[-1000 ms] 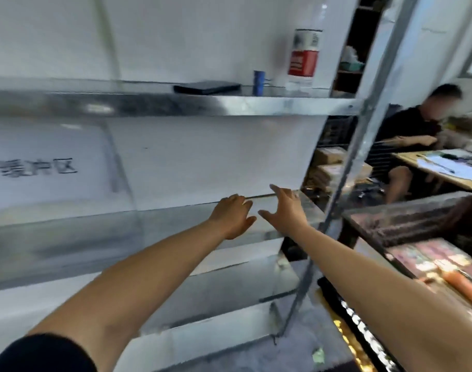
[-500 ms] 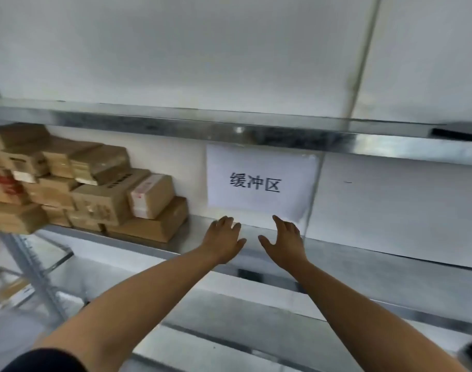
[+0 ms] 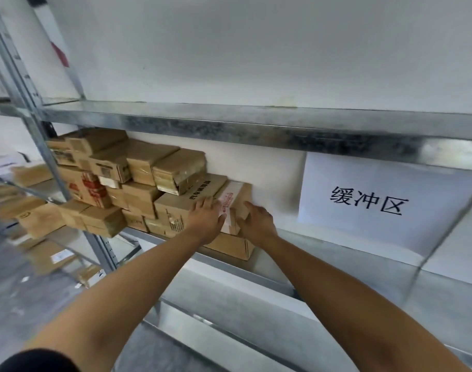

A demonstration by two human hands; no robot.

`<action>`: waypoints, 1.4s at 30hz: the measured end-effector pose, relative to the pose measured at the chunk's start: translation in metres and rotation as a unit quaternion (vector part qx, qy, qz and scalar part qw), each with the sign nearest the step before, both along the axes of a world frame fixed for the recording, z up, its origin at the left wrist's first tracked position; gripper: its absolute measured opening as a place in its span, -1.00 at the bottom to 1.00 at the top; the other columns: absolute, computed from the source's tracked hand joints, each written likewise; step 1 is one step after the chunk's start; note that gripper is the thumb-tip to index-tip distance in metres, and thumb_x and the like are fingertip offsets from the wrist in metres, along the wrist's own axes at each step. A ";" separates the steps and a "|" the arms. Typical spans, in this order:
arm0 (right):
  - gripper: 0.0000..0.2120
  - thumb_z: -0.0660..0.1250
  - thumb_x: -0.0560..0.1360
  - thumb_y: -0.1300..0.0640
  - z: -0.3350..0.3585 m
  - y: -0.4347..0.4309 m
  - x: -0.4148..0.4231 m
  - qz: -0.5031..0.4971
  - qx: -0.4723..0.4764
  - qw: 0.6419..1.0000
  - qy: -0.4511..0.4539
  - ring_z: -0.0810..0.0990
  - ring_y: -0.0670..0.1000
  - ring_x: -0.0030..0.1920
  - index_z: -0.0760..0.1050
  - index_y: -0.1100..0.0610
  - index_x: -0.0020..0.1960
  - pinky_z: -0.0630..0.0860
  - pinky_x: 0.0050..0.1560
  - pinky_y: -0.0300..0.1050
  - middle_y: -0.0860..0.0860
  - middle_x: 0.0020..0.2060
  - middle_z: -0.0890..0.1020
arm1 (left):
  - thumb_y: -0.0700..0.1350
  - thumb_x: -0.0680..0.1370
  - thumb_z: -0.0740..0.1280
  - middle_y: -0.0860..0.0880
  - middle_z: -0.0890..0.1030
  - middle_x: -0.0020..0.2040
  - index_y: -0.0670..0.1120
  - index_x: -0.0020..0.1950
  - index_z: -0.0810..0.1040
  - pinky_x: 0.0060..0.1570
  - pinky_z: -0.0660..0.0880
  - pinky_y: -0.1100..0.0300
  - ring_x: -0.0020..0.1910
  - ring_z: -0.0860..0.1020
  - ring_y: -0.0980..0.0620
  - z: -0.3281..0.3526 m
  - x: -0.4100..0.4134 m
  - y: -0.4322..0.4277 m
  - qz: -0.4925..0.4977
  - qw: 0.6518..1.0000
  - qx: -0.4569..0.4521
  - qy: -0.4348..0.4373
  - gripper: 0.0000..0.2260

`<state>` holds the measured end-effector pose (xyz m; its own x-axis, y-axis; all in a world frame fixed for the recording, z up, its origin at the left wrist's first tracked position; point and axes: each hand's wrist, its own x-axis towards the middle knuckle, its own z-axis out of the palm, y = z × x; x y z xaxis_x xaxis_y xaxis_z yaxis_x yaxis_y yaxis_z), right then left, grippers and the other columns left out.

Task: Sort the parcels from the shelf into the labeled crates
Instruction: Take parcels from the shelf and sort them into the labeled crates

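A stack of brown cardboard parcels [image 3: 138,181] fills the left part of the metal shelf [image 3: 323,237]. At the stack's right end lies a small parcel with a white and red label [image 3: 233,196], on top of a flat brown box [image 3: 232,247]. My left hand [image 3: 205,220] lies against the labelled parcel's left front, fingers around its edge. My right hand [image 3: 256,221] holds its right front corner. Both arms reach up from below. No crates are in view.
A white paper sign with black characters [image 3: 369,202] hangs on the wall to the right of the parcels. A shelf board [image 3: 256,124] runs just above the stack. A metal upright [image 3: 38,130] stands at left, with more boxes [image 3: 38,218] on the rack beyond it.
The view swung left along the shelf. Both hands moved from the bare shelf in front of the sign to the right end of the parcel stack and took hold of the labelled parcel.
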<state>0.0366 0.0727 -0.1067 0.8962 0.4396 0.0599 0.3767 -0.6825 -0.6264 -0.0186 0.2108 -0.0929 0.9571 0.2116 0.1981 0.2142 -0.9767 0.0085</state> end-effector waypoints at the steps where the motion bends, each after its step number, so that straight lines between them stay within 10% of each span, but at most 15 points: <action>1: -0.48 0.11 0.56 -0.12 0.002 0.007 0.006 0.011 -0.015 1.000 0.005 0.31 0.21 0.35 0.14 -0.03 0.49 0.33 0.34 0.09 0.18 0.36 0.34 | 0.02 0.63 0.03 -0.17 0.22 0.45 -0.12 0.46 0.20 0.40 0.10 -0.01 0.45 0.13 -0.15 0.001 0.008 0.002 0.006 1.000 0.000 0.009 -0.57; 16: -0.63 0.00 0.62 -0.07 0.007 0.028 0.025 0.019 0.010 0.999 0.047 0.49 0.17 0.19 0.28 0.03 0.36 0.45 0.18 0.04 0.15 0.21 0.53 | -0.08 0.65 -0.02 -0.20 0.20 0.47 -0.16 0.46 0.17 0.45 -0.06 -0.03 0.50 0.03 -0.18 -0.011 0.058 0.007 -0.014 0.999 -0.016 0.037 -0.61; 22: -0.66 0.00 0.63 0.04 0.007 0.020 0.015 -0.013 0.071 0.996 0.050 0.53 0.19 0.12 0.35 0.15 0.30 0.47 0.12 0.07 0.20 0.13 0.56 | -0.06 0.65 -0.01 -0.19 0.39 0.33 -0.16 0.35 0.37 0.33 0.29 -0.02 0.35 0.32 -0.17 -0.014 0.059 0.001 -0.040 0.989 -0.143 0.012 -0.65; 26: -0.69 0.00 0.63 0.07 0.001 0.016 0.005 -0.041 0.081 0.995 0.030 0.52 0.24 0.11 0.34 0.17 0.29 0.48 0.10 0.07 0.22 0.11 0.56 | -0.16 0.62 0.12 -0.24 0.53 0.13 -0.28 0.13 0.50 0.12 0.38 0.10 0.13 0.49 -0.18 -0.007 0.057 -0.010 -0.005 0.962 -0.256 -0.091 -0.74; 33: -0.72 0.07 0.55 0.17 0.005 0.010 -0.004 -0.153 0.258 0.937 0.177 0.54 0.19 0.11 0.42 0.16 0.21 0.49 0.16 0.13 0.15 0.13 0.57 | -0.17 0.55 0.28 -0.09 0.51 0.28 -0.13 0.41 0.30 0.17 0.47 0.12 0.22 0.51 -0.10 0.000 0.043 -0.028 0.128 0.856 -0.493 -0.090 -0.57; 37: -0.70 0.15 0.57 0.20 0.008 -0.014 -0.021 -0.159 0.340 0.911 0.171 0.50 0.10 0.10 0.29 0.15 0.30 0.49 0.14 0.01 0.13 0.18 0.50 | -0.26 0.50 0.33 -0.11 0.55 0.22 -0.12 0.31 0.40 0.20 0.48 0.03 0.20 0.52 -0.09 0.001 0.021 -0.048 0.097 0.785 -0.598 -0.132 -0.61; 42: -0.62 0.16 0.60 0.14 0.013 -0.055 -0.054 -0.118 0.387 0.900 0.165 0.43 0.00 0.07 0.28 0.06 0.41 0.38 -0.11 -0.24 0.14 0.25 0.42 | -0.13 0.50 0.37 -0.07 0.58 0.10 -0.08 0.17 0.48 0.16 0.46 0.10 0.08 0.53 -0.01 0.011 -0.017 -0.082 0.006 0.777 -0.607 -0.168 -0.75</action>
